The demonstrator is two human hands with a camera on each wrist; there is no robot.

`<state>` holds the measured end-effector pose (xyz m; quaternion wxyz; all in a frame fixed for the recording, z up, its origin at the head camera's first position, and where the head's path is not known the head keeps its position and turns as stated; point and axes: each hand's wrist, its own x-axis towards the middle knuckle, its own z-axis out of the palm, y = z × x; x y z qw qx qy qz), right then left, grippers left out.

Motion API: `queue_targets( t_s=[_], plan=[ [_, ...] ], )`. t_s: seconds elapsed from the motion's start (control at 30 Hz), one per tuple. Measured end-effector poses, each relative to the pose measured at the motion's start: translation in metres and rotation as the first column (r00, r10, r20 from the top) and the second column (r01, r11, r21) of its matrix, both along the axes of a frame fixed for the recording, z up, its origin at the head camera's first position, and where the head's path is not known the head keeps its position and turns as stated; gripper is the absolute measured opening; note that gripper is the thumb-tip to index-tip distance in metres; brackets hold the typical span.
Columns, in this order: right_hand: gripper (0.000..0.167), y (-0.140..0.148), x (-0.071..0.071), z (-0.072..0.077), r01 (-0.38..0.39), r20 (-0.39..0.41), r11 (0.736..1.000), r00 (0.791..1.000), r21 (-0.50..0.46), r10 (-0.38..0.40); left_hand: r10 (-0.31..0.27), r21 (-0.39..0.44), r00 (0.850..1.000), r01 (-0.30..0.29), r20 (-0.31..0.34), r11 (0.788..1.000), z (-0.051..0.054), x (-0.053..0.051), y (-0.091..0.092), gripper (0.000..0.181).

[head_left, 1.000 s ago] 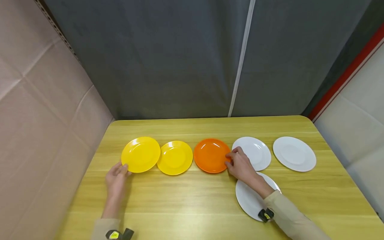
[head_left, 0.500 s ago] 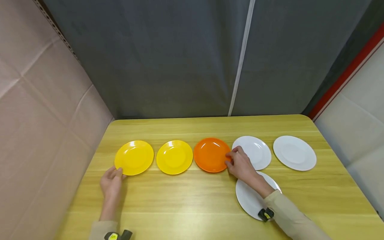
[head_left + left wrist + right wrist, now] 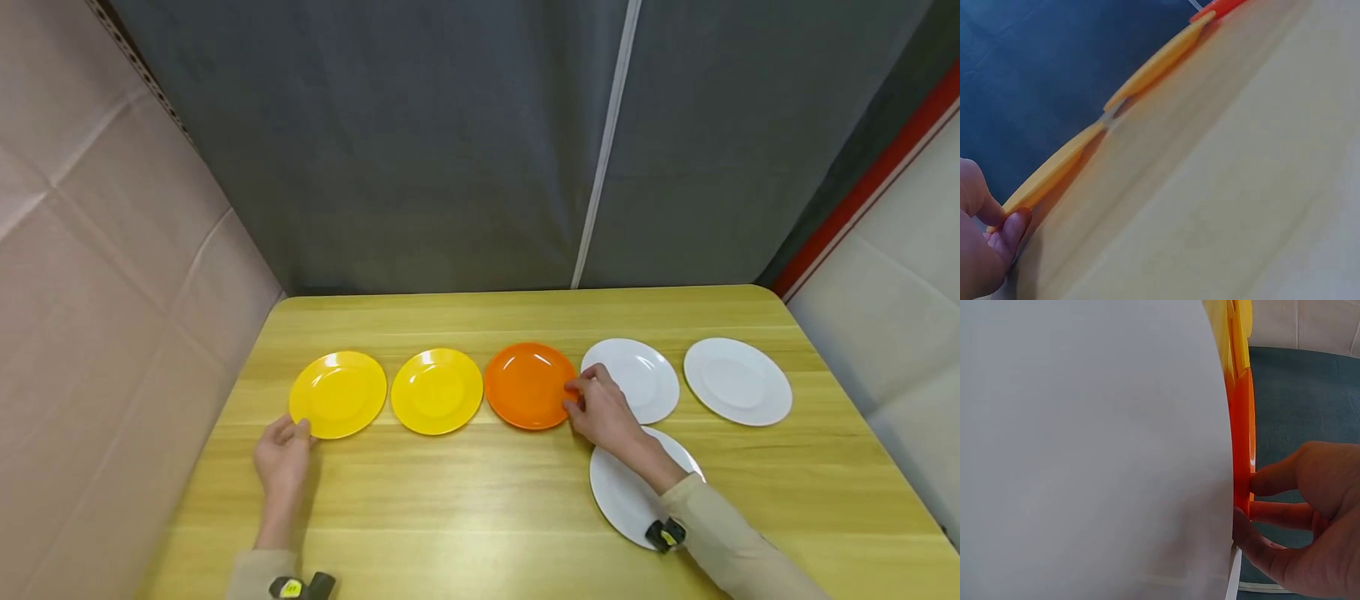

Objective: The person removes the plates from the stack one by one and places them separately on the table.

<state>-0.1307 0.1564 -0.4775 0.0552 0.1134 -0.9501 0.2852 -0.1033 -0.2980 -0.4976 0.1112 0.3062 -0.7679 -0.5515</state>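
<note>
My left hand (image 3: 283,457) pinches the near-left rim of a yellow plate (image 3: 339,394) at the left end of the row. In the left wrist view, thumb and fingers grip that rim (image 3: 1047,174). A second yellow plate (image 3: 437,392) lies to its right, with a narrow gap between them. My right hand (image 3: 603,412) pinches the right rim of an orange plate (image 3: 529,386). In the right wrist view, the fingertips meet the orange rim (image 3: 1242,444). Behind that hand lies a white plate (image 3: 637,379).
Another white plate (image 3: 738,382) lies at the far right. A third white plate (image 3: 630,496) sits under the right forearm and fills much of the right wrist view. A dark grey curtain (image 3: 450,167) stands behind the wooden table (image 3: 450,533); pale panels flank it.
My left hand has moved the left yellow plate leftward and down, off the neighbouring plate's edge, and then barely shifted. My right hand and the orange plate have stayed in place.
</note>
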Motion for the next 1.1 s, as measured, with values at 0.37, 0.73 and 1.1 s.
queue_targets(
  t_s=[0.37, 0.73, 1.1],
  plan=[
    [0.02, 0.003, 0.002, 0.0, 0.004, -0.023, 1.0, 1.0, -0.019, -0.005, 0.003, -0.255, 0.997, 0.016, 0.074, 0.967, 0.001, -0.001, 0.003, 0.048],
    [0.019, 0.005, 0.007, 0.002, -0.013, -0.052, 1.0, 0.999, -0.018, 0.012, -0.024, -0.277, 0.994, 0.053, 0.107, 0.959, 0.003, -0.001, 0.003, 0.048],
    [0.022, 0.012, 0.013, 0.004, -0.016, -0.097, 0.999, 0.995, -0.033, 0.012, 0.005, -0.279, 1.0, -0.005, -0.003, 0.96, 0.007, -0.005, 0.006, 0.055]
  ],
)
